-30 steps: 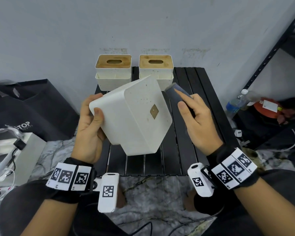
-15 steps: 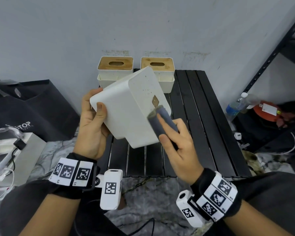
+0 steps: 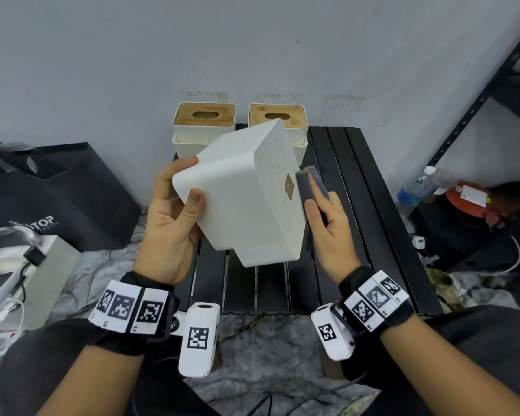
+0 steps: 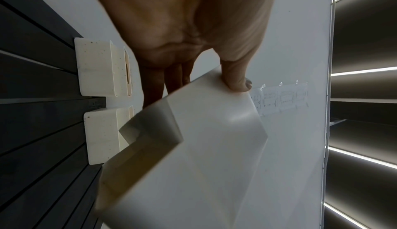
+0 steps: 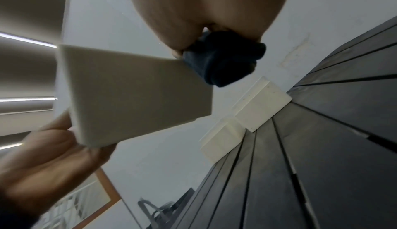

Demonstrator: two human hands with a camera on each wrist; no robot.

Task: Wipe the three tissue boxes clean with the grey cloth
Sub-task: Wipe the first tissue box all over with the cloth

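Observation:
My left hand [image 3: 174, 211] grips a white tissue box [image 3: 240, 199] tilted in the air above the black slatted table [image 3: 357, 205], thumb on its near face. The box's speckled side with a brown diamond mark faces right. My right hand [image 3: 324, 223] holds the folded grey cloth [image 3: 308, 186] and presses it against that side, just right of the diamond. In the right wrist view the cloth [image 5: 223, 63] touches the box's [image 5: 133, 93] edge. Two more white boxes with wooden slotted lids [image 3: 204, 127] [image 3: 294, 121] stand at the table's back edge by the wall.
A black bag [image 3: 51, 193] and white gear with cables [image 3: 9, 265] lie on the floor to the left. To the right stand a black shelf frame [image 3: 478, 100], a water bottle [image 3: 415, 190] and a red object [image 3: 469, 199].
My right hand slid the cloth down across the box's speckled side to its lower part, then back up to beside the diamond mark. The left hand has turned the box slightly.

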